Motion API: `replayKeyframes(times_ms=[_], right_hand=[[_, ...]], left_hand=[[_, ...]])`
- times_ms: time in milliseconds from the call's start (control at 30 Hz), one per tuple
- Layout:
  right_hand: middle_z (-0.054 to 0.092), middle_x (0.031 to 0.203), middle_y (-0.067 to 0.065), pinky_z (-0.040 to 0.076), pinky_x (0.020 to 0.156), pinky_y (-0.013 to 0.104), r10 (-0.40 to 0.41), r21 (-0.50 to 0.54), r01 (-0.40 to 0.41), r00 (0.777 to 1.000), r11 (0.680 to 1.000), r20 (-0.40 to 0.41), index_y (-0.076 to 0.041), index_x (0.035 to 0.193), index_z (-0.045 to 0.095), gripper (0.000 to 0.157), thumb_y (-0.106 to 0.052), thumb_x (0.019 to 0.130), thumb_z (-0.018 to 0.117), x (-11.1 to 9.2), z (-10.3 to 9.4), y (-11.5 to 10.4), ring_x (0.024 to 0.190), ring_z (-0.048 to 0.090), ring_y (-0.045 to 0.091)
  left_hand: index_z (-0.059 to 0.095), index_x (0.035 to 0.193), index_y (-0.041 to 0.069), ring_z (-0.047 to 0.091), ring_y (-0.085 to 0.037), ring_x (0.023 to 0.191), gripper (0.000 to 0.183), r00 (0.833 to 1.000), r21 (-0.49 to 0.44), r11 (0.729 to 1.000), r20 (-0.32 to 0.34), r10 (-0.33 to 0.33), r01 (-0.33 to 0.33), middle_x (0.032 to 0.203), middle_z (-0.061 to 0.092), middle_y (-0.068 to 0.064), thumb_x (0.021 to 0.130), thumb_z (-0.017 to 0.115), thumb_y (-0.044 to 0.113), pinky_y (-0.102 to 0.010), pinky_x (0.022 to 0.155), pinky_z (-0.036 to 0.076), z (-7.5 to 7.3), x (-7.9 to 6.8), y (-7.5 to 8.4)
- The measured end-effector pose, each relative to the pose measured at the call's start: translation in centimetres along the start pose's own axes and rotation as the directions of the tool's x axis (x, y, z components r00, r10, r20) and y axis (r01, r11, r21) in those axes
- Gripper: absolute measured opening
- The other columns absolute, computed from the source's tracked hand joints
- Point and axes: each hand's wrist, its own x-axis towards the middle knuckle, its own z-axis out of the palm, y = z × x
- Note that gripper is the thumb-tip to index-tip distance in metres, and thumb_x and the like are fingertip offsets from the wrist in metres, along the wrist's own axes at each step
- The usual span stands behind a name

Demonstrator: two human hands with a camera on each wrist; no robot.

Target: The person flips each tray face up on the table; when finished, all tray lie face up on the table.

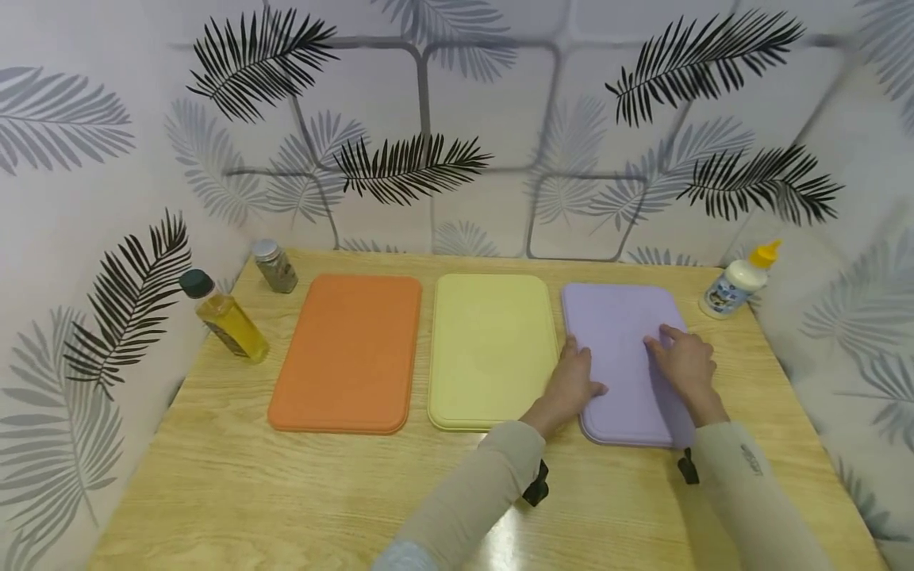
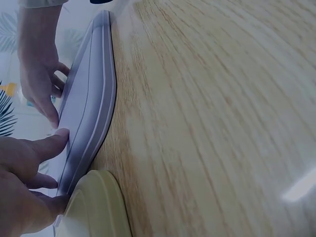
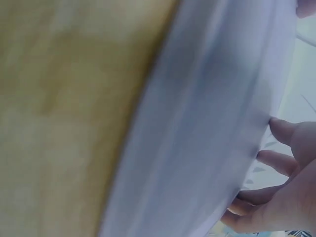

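Observation:
A flat purple board (image 1: 620, 365) with rounded corners and a stepped rim lies on the table under both hands. The left hand (image 1: 571, 382) rests at its left edge, with the thumb on the top surface and other fingers along the rim, beside the yellow board (image 1: 489, 349). On the board's right side, the right hand (image 1: 687, 366) touches the top with its fingertips, fingers spread and loosely bent; part of the hand reaches past the right edge. The right wrist view shows the purple rim (image 3: 163, 133) close up and blurred. An orange board (image 1: 350, 353) lies at the left.
At the left stand an oil bottle (image 1: 232, 321) with a dark cap and a small spice jar (image 1: 275, 267). A white bottle (image 1: 735, 285) with a yellow nozzle stands at the back right. Patterned walls border the wooden table (image 1: 286, 500).

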Motion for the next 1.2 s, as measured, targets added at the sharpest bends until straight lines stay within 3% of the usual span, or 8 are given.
replayKeyframes(times_ms=[133,333,600,700,833,967,1100,1200], right_hand=[[0.046,0.132,0.036,0.038,0.089,0.067,0.017,0.025,-0.017,1.000,1.000,0.022,0.007,0.133,0.050,0.054,-0.033,0.097,0.055,0.2,-0.7,0.0,0.116,0.041,0.059],[0.043,0.134,0.038,0.038,0.099,0.060,0.032,0.159,-0.042,0.998,0.986,0.061,0.011,0.133,0.048,0.054,-0.024,0.093,0.060,0.6,-2.3,0.8,0.123,0.040,0.054],[0.047,0.129,0.038,0.047,0.088,0.053,0.070,0.252,-0.078,0.997,0.965,0.041,0.009,0.134,0.049,0.052,-0.013,0.089,0.062,0.6,-4.6,2.0,0.117,0.047,0.048],[0.050,0.124,0.039,0.050,0.074,0.038,0.058,0.272,-0.070,0.997,0.960,0.050,0.010,0.133,0.050,0.051,-0.011,0.088,0.063,0.9,-5.7,2.4,0.109,0.052,0.045],[0.049,0.124,0.041,0.047,0.063,0.017,0.023,0.323,-0.051,0.995,0.945,0.092,0.014,0.133,0.048,0.051,-0.009,0.090,0.063,1.6,-7.3,2.9,0.090,0.062,0.023],[0.047,0.131,0.038,0.048,0.063,0.011,-0.030,0.389,-0.035,0.987,0.921,0.160,0.015,0.133,0.047,0.051,-0.013,0.093,0.062,2.1,-8.6,3.1,0.073,0.056,-0.009],[0.057,0.126,0.025,0.053,0.069,0.014,-0.071,0.429,-0.026,0.976,0.903,0.208,0.013,0.134,0.048,0.053,-0.017,0.093,0.064,2.5,-9.7,3.1,0.074,0.056,-0.013],[0.065,0.110,-0.001,0.056,0.072,0.020,-0.100,0.451,-0.015,0.968,0.892,0.231,0.012,0.134,0.047,0.055,-0.016,0.091,0.067,2.8,-10.5,3.0,0.076,0.059,-0.010]], left_hand=[[0.045,0.140,-0.002,0.026,-0.025,0.142,0.072,1.000,0.026,1.000,0.017,-0.002,0.001,0.154,0.026,-0.022,0.083,0.075,0.031,-0.022,0.112,0.025,0.3,0.1,0.1],[0.052,0.133,-0.004,0.030,-0.027,0.141,0.068,1.000,0.088,0.996,0.003,0.017,-0.017,0.151,0.030,-0.025,0.082,0.076,0.033,-0.025,0.112,0.026,0.3,0.3,0.0],[0.060,0.122,-0.001,0.038,-0.025,0.136,0.058,0.999,0.127,0.991,0.009,0.034,-0.034,0.149,0.034,-0.024,0.081,0.077,0.036,-0.021,0.108,0.033,0.2,0.7,0.0],[0.061,0.121,0.000,0.040,-0.023,0.135,0.057,0.999,0.148,0.988,0.007,0.039,-0.040,0.148,0.037,-0.024,0.081,0.077,0.037,-0.020,0.106,0.035,0.2,1.0,0.0],[0.062,0.118,0.000,0.044,-0.024,0.132,0.056,0.999,0.153,0.987,0.006,0.052,-0.053,0.144,0.041,-0.025,0.080,0.078,0.038,-0.020,0.104,0.038,-0.1,1.3,0.0],[0.063,0.118,0.001,0.045,-0.024,0.131,0.055,0.998,0.144,0.987,0.023,0.063,-0.066,0.139,0.049,-0.023,0.081,0.077,0.039,-0.020,0.102,0.040,-0.4,1.6,-0.1],[0.061,0.122,0.001,0.044,-0.024,0.132,0.059,0.996,0.138,0.987,0.042,0.075,-0.080,0.133,0.056,-0.017,0.081,0.076,0.040,-0.022,0.103,0.039,-0.7,2.0,-0.3],[0.059,0.127,0.001,0.042,-0.023,0.133,0.063,0.995,0.128,0.987,0.052,0.088,-0.094,0.132,0.058,-0.014,0.082,0.076,0.041,-0.022,0.105,0.037,-1.0,2.1,-0.3]])
